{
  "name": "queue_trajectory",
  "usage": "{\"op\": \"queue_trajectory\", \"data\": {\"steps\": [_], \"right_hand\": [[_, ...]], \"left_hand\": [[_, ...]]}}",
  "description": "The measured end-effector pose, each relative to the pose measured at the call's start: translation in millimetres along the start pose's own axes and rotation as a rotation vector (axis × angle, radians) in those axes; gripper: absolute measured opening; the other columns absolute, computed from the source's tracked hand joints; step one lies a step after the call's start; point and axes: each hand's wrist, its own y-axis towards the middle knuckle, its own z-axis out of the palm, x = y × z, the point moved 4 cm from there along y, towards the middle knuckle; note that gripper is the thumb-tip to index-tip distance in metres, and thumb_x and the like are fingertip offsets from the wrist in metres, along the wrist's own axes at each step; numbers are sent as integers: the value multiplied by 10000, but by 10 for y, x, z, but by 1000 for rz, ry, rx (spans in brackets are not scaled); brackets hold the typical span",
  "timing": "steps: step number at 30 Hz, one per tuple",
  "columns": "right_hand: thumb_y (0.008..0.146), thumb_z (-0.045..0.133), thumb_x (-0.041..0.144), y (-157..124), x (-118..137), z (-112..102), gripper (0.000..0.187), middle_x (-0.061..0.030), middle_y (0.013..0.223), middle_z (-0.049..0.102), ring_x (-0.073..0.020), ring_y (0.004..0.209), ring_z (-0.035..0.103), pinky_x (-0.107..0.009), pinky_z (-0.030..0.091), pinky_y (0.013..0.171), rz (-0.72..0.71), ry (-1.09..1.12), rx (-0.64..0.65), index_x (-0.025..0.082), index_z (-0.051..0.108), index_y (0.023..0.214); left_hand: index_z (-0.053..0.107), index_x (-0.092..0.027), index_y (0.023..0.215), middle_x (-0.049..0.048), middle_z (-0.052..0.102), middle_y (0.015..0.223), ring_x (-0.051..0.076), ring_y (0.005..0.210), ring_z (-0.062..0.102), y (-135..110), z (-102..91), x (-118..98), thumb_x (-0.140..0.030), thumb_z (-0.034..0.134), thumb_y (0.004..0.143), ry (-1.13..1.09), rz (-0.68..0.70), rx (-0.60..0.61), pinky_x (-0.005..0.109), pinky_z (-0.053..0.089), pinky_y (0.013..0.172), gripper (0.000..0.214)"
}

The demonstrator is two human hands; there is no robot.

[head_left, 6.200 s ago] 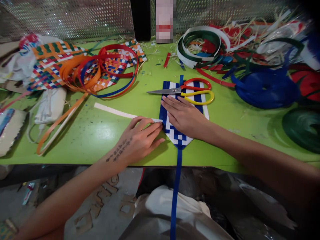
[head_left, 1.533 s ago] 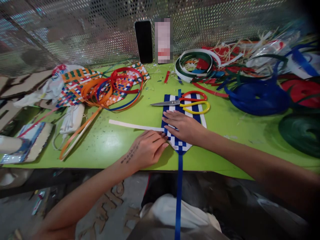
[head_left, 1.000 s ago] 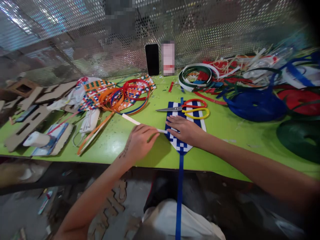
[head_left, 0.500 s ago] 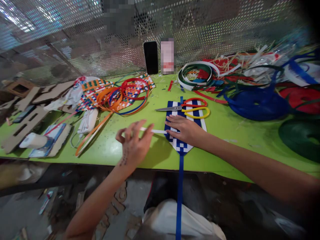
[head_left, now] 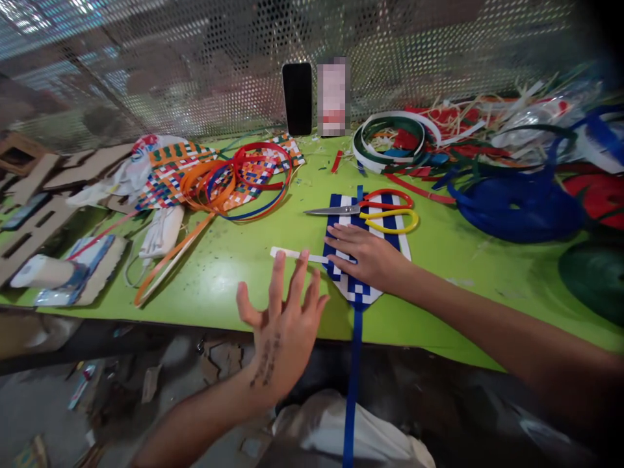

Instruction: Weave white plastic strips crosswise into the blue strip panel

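A blue-and-white woven piece of flat strips (head_left: 366,290) lies on the green table, its pointed end towards me. My right hand (head_left: 368,255) rests flat on it with the fingers stretched out. From its left edge a short white strip (head_left: 312,258) sticks out. My left hand (head_left: 285,318) is spread just in front of that strip and holds nothing; whether a fingertip touches the strip I cannot tell. Scissors (head_left: 363,211) with one red and one yellow handle lie across the weave's upper part. A long blue strip (head_left: 353,377) hangs from the point over the table edge.
Coiled orange and red strips (head_left: 205,188) lie on a multicoloured woven piece (head_left: 170,172) at left. Cardboard pieces (head_left: 39,227) fill the far left. Blue (head_left: 517,205) and green (head_left: 595,279) strip rolls stand at right. A dark phone (head_left: 297,101) leans against the perforated screen.
My left hand has let go of the white strip, opened its fingers and drawn back towards me. My right hand stays on the weave. The view has shifted slightly.
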Motion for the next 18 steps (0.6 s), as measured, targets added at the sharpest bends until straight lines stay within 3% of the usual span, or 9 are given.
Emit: {"op": "queue_trajectory", "data": {"steps": [3,5,8,10,12,14,16,18], "right_hand": [[1094,613,346,-4,9,-16,422,-182,1545,639,-315,1498,573,-542,471,1275,8,7,1,126,727,1436],[1094,614,345,-3,17,-25,423,-179,1547,637,-313,1503,568,-538,465,1281,14,4,9,128,725,1440],[1099,604,342,-2,27,-37,427,-183,1551,633,-315,1506,564,-540,455,1289,19,1,18,113,723,1440],[1100,603,338,-3,31,-42,424,-178,1560,626,-312,1509,560,-535,448,1296,20,2,21,117,721,1442],[1096,610,339,-4,34,-46,424,-169,1568,620,-305,1514,556,-523,442,1301,23,6,19,129,719,1448],[1095,613,338,-3,38,-53,428,-174,1569,618,-306,1513,556,-520,446,1298,31,8,18,124,717,1451],[1094,612,333,2,44,-60,428,-176,1567,617,-311,1507,563,-530,457,1289,45,10,25,124,716,1453],[1092,616,328,7,51,-68,425,-163,1572,614,-312,1504,566,-543,465,1280,58,16,35,149,710,1466]], "left_hand": [[669,-410,1492,1,489,1708,367,1677,255,-104,-207,-137,-300,726,1031,44,-22,34,650,-28,1379,477],[673,-449,1481,-44,530,1678,352,1699,184,-203,-352,-199,-367,727,1027,79,-13,30,651,-41,1384,465],[686,-328,1502,6,547,1671,422,1703,79,-325,-521,-219,-491,714,1024,117,23,-36,705,-42,1366,505],[701,-315,1484,30,603,1622,429,1697,134,-324,-545,-187,-465,793,978,95,52,-139,681,1,1374,535],[708,-301,1465,32,677,1538,357,1668,295,-231,-412,-135,-366,809,979,9,106,-161,591,84,1393,500],[705,-196,1446,69,682,1533,291,1574,475,-80,-137,-87,-341,697,1059,-125,190,-45,473,279,1347,413],[683,-125,1457,131,649,1565,316,1517,535,65,143,-4,-429,618,1100,-135,163,66,465,424,1236,473],[673,-107,1462,157,657,1545,348,1475,561,160,318,71,-523,586,1099,-148,111,121,498,460,1184,559]]}}
